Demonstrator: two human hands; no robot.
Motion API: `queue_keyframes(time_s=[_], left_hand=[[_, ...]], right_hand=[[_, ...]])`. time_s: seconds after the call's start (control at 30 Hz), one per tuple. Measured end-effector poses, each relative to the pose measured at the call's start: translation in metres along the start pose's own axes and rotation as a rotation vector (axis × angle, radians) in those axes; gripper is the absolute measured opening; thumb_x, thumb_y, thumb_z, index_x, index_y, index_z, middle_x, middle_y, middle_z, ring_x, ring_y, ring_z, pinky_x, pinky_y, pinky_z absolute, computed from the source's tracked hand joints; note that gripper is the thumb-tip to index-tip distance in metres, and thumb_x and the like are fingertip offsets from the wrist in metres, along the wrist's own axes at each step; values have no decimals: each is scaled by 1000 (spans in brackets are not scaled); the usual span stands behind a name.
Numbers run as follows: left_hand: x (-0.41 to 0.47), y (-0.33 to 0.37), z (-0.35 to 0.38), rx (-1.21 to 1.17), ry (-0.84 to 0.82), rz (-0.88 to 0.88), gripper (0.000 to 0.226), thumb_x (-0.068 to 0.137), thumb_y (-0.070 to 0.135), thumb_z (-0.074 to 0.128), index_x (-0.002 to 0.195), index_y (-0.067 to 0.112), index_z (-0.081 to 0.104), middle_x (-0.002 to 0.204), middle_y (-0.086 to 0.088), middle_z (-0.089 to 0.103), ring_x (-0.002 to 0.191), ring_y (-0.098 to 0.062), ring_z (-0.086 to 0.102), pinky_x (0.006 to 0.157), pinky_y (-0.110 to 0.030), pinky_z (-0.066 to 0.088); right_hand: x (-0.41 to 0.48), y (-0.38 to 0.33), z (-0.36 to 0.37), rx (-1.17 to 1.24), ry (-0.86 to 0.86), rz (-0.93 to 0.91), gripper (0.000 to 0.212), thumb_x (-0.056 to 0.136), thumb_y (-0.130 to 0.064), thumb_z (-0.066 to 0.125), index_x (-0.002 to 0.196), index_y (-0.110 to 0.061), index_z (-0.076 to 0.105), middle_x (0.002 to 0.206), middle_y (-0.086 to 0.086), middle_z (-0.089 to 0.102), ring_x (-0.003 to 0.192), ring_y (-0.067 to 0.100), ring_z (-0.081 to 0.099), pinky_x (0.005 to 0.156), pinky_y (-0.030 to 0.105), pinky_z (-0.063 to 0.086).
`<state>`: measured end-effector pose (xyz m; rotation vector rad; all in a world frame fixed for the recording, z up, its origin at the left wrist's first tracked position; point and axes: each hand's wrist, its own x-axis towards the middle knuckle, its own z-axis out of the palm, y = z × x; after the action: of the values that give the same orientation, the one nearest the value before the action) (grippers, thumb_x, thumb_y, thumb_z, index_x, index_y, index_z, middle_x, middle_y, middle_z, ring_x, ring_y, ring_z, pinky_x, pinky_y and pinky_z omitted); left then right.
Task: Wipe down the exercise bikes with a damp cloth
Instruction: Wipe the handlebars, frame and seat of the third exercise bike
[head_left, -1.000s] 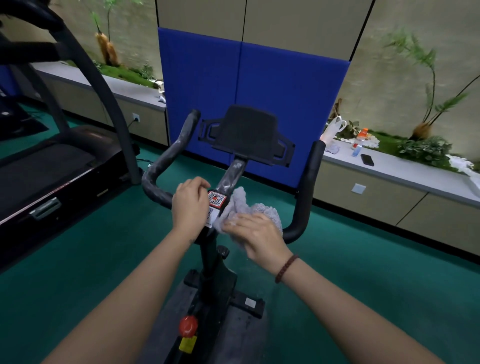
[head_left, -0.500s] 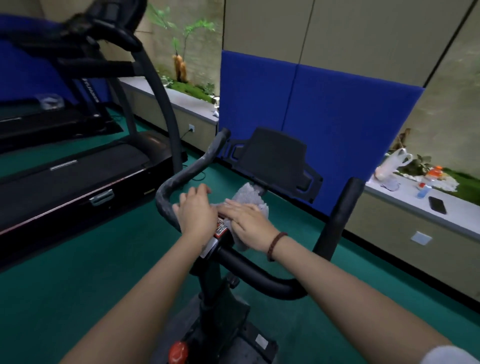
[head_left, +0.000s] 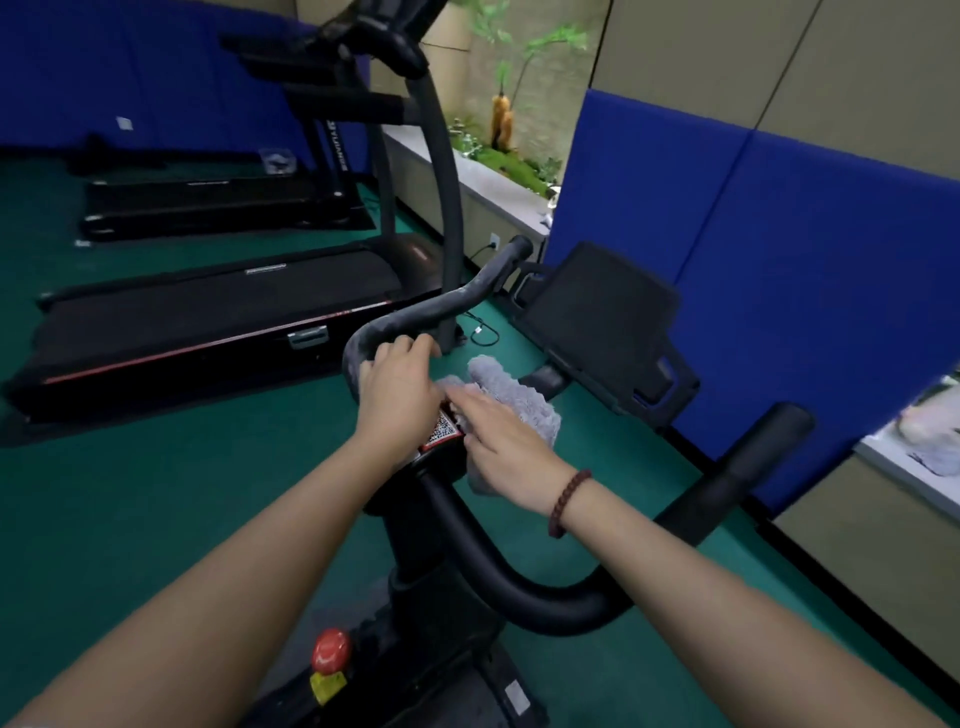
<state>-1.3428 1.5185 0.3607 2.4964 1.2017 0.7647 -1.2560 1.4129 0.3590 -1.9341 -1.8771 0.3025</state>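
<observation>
The black exercise bike fills the centre, with its curved handlebar (head_left: 524, 592), a tablet holder (head_left: 597, 306) and a QR sticker (head_left: 444, 429) on the stem. My left hand (head_left: 397, 395) lies over the left bend of the handlebar, fingers curled round the bar. My right hand (head_left: 506, 452), with a bead bracelet at the wrist, presses a grey fluffy cloth (head_left: 517, 395) against the stem just right of the sticker, fingers fairly straight. Part of the cloth is hidden under my palm.
A red knob (head_left: 330, 649) with a yellow tag sits on the frame below. Two black treadmills (head_left: 208, 312) stand to the left on green carpet. Blue wall pads (head_left: 779, 249) and a ledge with plants (head_left: 514, 161) run behind the bike.
The view has swung left and closer to the bike. My right hand slid the cloth leftwards along the stem towards my left hand, which has shifted slightly out along the left bar.
</observation>
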Motion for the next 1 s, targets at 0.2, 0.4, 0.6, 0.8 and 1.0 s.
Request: queue_keyframes(time_s=[0.2, 0.4, 0.6, 0.8, 1.0], left_hand=[[-1, 1, 1, -3, 51, -61, 33, 83, 3, 43, 114, 13, 52, 120, -10, 54, 117, -28, 41, 95, -40, 27], [-2, 0, 2, -11, 47, -89, 35, 82, 1, 41, 113, 13, 53, 119, -9, 54, 116, -27, 41, 92, -39, 27], [-3, 0, 3, -16, 40, -79, 35, 81, 1, 40, 111, 15, 53, 116, -7, 54, 112, -26, 42, 88, -38, 25], [4, -2, 6, -29, 45, -80, 35, 81, 1, 39, 110, 15, 54, 116, -6, 54, 112, -25, 42, 89, -39, 25], [4, -5, 9, -79, 67, -72, 31, 81, 1, 41, 105, 15, 56, 114, -5, 55, 113, -24, 42, 89, -37, 25]], right_hand=[[21, 11, -11, -56, -2, 79, 39, 98, -18, 33, 136, -10, 33, 148, 10, 33, 126, 28, 43, 102, 33, 33], [39, 10, -9, -270, -100, 179, 38, 100, -27, 26, 110, -9, 57, 139, 8, 47, 141, 21, 21, 114, 38, 8], [-2, 18, -23, -232, -168, -8, 44, 100, -22, 26, 142, -14, 32, 150, 4, 30, 141, 16, 21, 116, 31, 14], [12, 19, -18, -221, -38, -42, 32, 99, -24, 27, 110, -15, 56, 123, 4, 58, 117, 20, 48, 102, 34, 33], [44, 12, -9, -415, -12, 108, 36, 96, -35, 27, 75, -19, 52, 101, 14, 66, 96, 32, 57, 81, 38, 35]])
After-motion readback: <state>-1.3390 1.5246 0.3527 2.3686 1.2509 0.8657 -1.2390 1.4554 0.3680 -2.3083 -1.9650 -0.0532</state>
